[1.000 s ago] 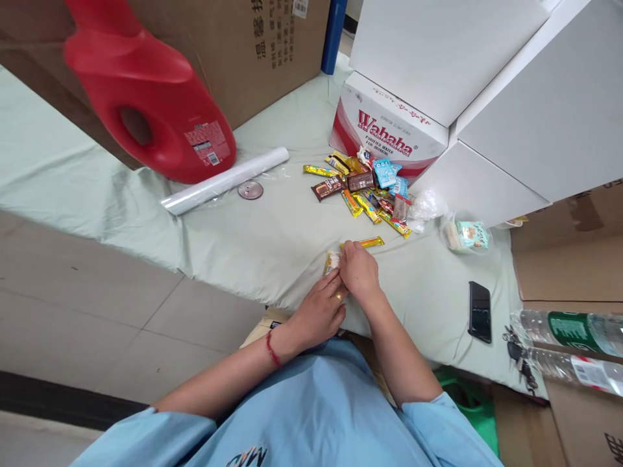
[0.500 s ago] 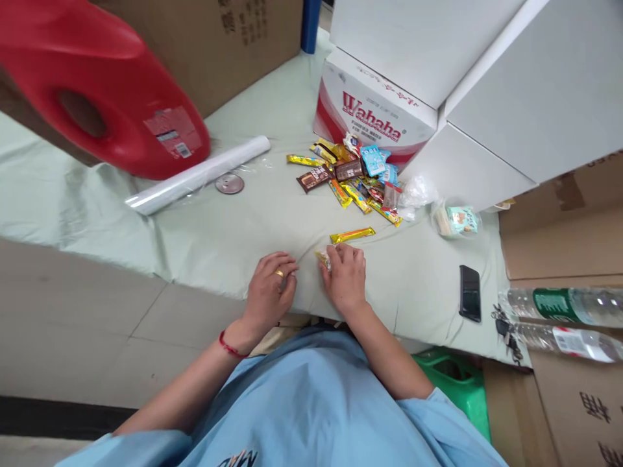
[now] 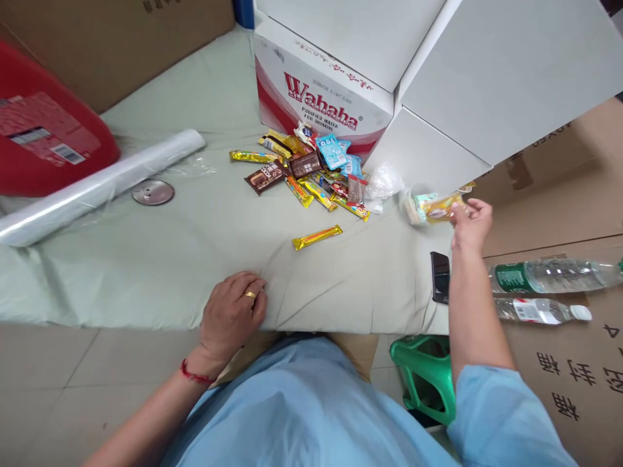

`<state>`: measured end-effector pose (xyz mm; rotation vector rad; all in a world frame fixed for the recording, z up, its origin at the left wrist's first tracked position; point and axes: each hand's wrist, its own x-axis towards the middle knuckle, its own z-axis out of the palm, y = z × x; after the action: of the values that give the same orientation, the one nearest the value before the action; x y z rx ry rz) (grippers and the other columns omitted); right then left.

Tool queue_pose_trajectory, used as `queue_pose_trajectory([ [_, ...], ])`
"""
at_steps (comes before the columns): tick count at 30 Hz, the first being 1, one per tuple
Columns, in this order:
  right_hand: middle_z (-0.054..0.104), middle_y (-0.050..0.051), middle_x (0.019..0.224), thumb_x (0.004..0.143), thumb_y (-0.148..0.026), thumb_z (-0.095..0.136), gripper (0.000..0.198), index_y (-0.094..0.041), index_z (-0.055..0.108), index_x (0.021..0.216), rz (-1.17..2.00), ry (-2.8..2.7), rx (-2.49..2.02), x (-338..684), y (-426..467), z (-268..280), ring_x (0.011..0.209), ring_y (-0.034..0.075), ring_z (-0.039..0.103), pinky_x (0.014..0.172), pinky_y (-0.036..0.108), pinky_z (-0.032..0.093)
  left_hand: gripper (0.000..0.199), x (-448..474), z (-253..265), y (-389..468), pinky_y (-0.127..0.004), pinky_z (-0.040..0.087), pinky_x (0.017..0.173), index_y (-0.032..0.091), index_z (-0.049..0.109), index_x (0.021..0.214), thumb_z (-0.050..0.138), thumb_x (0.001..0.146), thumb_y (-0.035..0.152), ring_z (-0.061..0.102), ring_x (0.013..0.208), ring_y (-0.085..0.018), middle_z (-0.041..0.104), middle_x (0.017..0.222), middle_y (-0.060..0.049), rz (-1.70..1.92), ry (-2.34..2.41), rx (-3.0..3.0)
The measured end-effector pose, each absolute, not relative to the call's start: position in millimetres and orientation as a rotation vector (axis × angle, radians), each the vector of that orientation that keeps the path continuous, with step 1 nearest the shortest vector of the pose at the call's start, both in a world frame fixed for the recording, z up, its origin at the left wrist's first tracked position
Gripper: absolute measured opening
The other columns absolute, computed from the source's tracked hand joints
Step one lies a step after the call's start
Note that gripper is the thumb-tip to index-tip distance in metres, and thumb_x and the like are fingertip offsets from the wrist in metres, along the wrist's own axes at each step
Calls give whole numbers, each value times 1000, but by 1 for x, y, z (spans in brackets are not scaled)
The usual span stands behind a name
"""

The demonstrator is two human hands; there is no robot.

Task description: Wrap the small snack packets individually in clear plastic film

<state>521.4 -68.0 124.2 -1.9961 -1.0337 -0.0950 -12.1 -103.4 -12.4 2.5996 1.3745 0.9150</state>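
My right hand (image 3: pixel 471 224) reaches far to the right and pinches a yellow snack packet (image 3: pixel 440 207) by its end. That packet is over a small clear plastic bag (image 3: pixel 410 209) with a teal packet and something pale in it. Whether the two touch, I cannot tell. My left hand (image 3: pixel 233 310), with a gold ring and a red wrist cord, rests on the cloth near the front edge, fingers together and curled in, nothing visible in them. A yellow snack stick (image 3: pixel 318 237) lies alone in front of a pile of wrapped sweets and brown chocolate packets (image 3: pixel 305 165).
Behind the pile stands a Wahaha carton (image 3: pixel 321 97) beside white boxes. At left are a plastic film roll (image 3: pixel 107 185), a round metal disc (image 3: pixel 153 192) and a red jug (image 3: pixel 53 130). A phone (image 3: pixel 440 277), bottles (image 3: pixel 555 275) and a green stool (image 3: pixel 423 376) are at right.
My right hand has swung from the table's front middle to the far right with the yellow packet. My left hand stays near the front edge. The view has shifted right.
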Motion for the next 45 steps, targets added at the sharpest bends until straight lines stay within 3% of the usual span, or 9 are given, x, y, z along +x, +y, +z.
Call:
queue_pose_trajectory([
  [2, 69, 13, 105, 95, -32, 63, 32, -18, 62, 123, -124, -890, -2034, 558, -41, 141, 85, 19, 70, 73, 34, 58, 20, -12, -12, -103, -47, 57, 90, 19, 74, 104, 59, 91, 14, 71, 105, -32, 76, 106, -13, 916, 1378, 2595],
  [6, 69, 9, 86, 92, -20, 68, 15, -12, 72, 104, 238, -1035, -2248, 577, 3, 145, 69, 14, 63, 70, 32, 55, 18, -11, -12, -103, -45, 56, 89, 19, 72, 104, 61, 92, 13, 72, 104, -31, 76, 105, -12, 949, 1376, 2623],
  [10, 71, 4, 77, 85, -14, 71, 9, -13, 77, 92, 308, -1308, -2414, 561, 35, 121, 72, 16, 63, 78, 33, 53, 17, -10, -10, -102, -43, 56, 88, 18, 70, 104, 62, 91, 10, 72, 102, -30, 76, 102, -11, 981, 1365, 2670],
  [18, 74, 16, 117, 92, -29, 62, 33, -13, 70, 120, -69, -1684, -2477, 546, 40, 93, 96, 24, 63, 88, 34, 47, 18, -10, -8, -102, -44, 58, 90, 19, 70, 104, 64, 90, 9, 73, 103, -31, 76, 103, -11, 995, 1361, 2655],
  [25, 70, 16, 105, 91, -26, 54, 20, -16, 70, 98, -198, -1720, -2555, 525, 39, 79, 96, 26, 60, 88, 35, 45, 18, -10, -8, -103, -45, 58, 89, 16, 70, 104, 64, 89, 8, 72, 103, -32, 75, 103, -13, 999, 1349, 2654],
  [33, 65, 20, 128, 103, -31, 42, 37, -14, 71, 118, -529, -1771, -2305, 479, 21, 98, 120, 33, 54, 105, 46, 42, 17, -8, -7, -105, -42, 57, 90, 19, 69, 102, 61, 91, 9, 71, 104, -29, 75, 102, -10, 973, 1407, 2635],
  [39, 67, 14, 128, 99, -28, 52, 33, -21, 71, 125, -14, -2116, -2331, 418, 19, 77, 107, 27, 63, 89, 35, 48, 18, -8, -8, -104, -43, 56, 91, 19, 70, 101, 60, 90, 9, 70, 104, -29, 75, 102, -11, 967, 1393, 2627],
  [42, 71, 14, 116, 93, -22, 55, 25, -17, 74, 108, 117, -1906, -2443, 408, 8, 59, 100, 26, 64, 85, 34, 49, 19, -6, -7, -106, -43, 56, 91, 19, 71, 101, 59, 90, 8, 68, 105, -29, 74, 102, -11, 966, 1398, 2593],
  [45, 71, 9, 91, 91, -32, 59, 18, -18, 69, 87, 191, -1442, -2259, 405, -29, 45, 89, 23, 63, 81, 35, 52, 20, -4, -6, -108, -43, 56, 92, 19, 72, 100, 58, 91, 8, 68, 106, -28, 74, 101, -11, 970, 1413, 2541],
])
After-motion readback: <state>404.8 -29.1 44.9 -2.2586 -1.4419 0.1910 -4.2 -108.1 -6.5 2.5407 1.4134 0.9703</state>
